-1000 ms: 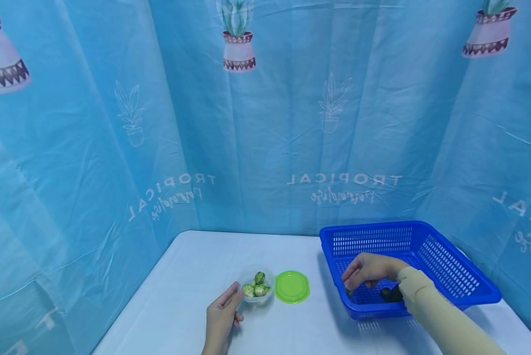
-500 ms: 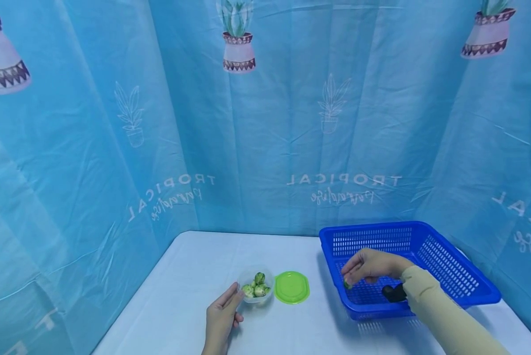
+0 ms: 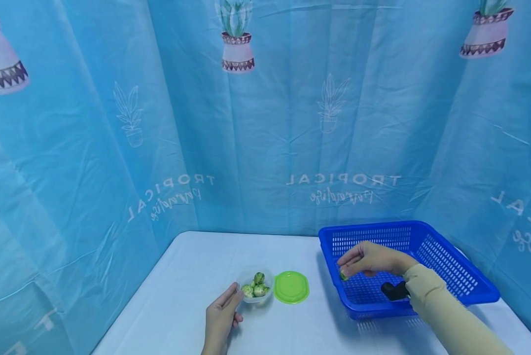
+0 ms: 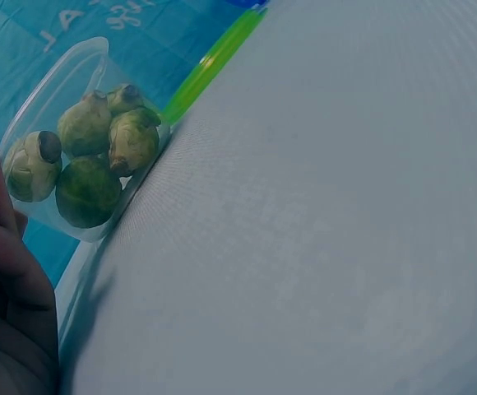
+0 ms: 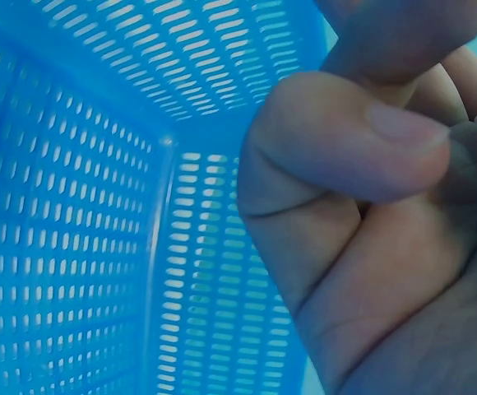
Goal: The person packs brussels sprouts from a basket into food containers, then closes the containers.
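My left hand (image 3: 223, 313) pinches the near left rim of a small clear plastic container (image 3: 252, 299) standing on the white table. Several Brussels sprouts (image 4: 89, 191) lie inside it, seen through its wall in the left wrist view. Over the left part of a blue basket (image 3: 366, 315), my right hand (image 3: 371, 259) pinches one Brussels sprout (image 3: 343, 274) between thumb and fingertips. That sprout cannot be seen in the right wrist view, where the thumb (image 5: 345, 148) is in front. A bright green lid (image 3: 291, 287) lies flat just right of the container.
The slotted basket takes up the right side of the white-covered table (image 3: 194, 261). A dark piece (image 3: 394, 291) sits at my right wrist, below the cuff. Blue printed curtains (image 3: 265, 148) hang behind the table and on both sides.
My right hand has risen slightly and shifted left inside the basket, with the sprout in its fingertips. The left hand, container and lid stay where they were.
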Demonstrator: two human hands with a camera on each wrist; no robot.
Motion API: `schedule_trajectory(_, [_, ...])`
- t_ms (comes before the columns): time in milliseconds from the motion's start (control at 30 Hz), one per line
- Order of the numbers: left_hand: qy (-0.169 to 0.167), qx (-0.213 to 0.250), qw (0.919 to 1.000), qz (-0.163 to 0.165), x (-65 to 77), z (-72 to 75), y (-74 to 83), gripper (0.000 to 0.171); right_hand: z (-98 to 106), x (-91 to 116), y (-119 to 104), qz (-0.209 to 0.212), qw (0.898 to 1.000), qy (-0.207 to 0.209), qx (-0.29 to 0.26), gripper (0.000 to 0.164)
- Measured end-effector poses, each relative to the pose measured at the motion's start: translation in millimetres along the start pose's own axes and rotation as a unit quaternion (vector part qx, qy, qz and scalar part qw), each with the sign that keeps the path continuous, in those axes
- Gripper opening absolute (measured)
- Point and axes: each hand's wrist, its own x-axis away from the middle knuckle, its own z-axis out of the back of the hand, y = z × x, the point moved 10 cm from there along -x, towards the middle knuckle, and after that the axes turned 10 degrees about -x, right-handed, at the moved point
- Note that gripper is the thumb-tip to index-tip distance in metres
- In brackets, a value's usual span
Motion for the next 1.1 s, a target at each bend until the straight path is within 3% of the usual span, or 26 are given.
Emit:
schedule_trajectory(533, [-0.004, 0.006, 1.0, -0.002, 0.4, -0.6, 1.0, 0.065, -11, -3, -30, 0.033, 0.999, 0.008, -0.007, 0.039])
schedule_trajectory(1100, [-0.003, 0.001, 1.0, -0.001, 0.0, -0.7, 0.2, 0.066, -45, -25, -57, 0.063, 0.996, 0.026, -0.051, 0.04])
